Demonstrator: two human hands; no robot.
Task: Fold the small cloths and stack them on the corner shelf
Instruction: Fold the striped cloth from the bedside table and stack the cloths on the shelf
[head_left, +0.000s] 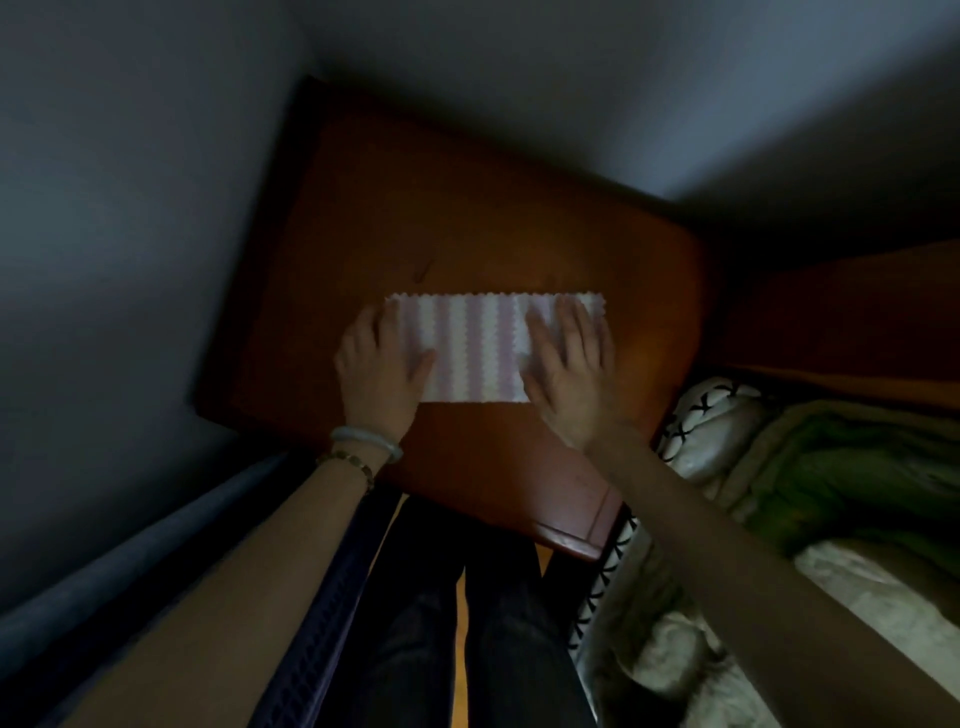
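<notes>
A small cloth (480, 345) with pink and white stripes and scalloped edges lies flat as a wide rectangle on the brown wooden corner shelf (519, 228). My left hand (382, 364) rests flat on the cloth's left end, fingers straight. My right hand (569, 361) lies flat on its right end, fingers spread and pressing down. The middle of the cloth shows between the two hands.
Grey walls meet behind the shelf in a dim corner. A bed with a green blanket (841, 478) and a patterned pillow (711, 421) sits to the right. A dark rail (311, 623) runs along the lower left. My legs stand below the shelf's front edge.
</notes>
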